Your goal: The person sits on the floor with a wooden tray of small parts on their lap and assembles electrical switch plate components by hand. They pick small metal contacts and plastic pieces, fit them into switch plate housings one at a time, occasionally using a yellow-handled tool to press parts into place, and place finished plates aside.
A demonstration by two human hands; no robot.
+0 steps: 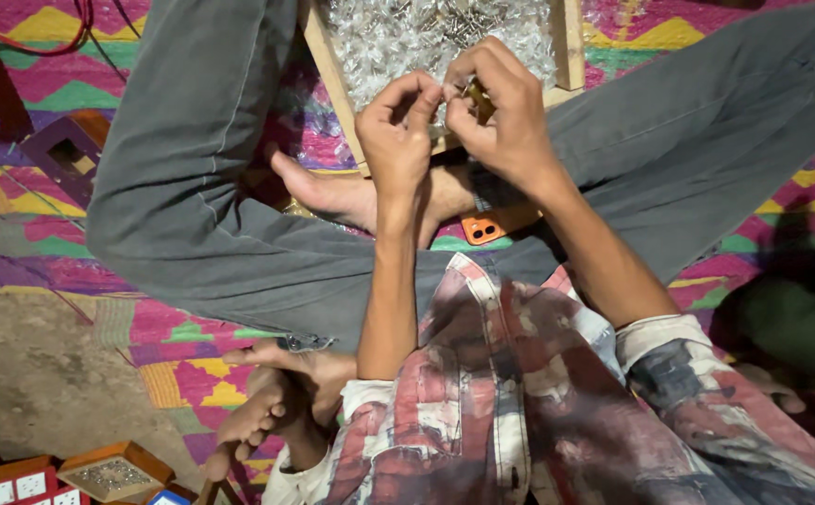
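Just above centre frame, the left hand (396,131) and right hand (501,112) meet fingertip to fingertip, the right one pinched shut on a small brass part (476,93) and the left one pinching at its edge. Behind them, at the top of the frame, sits a wooden tray (568,47) heaped with small silvery parts (398,37), resting over grey-trousered crossed legs (202,187) on a bright patterned mat (43,75); an orange phone (484,227) lies just below the right wrist.
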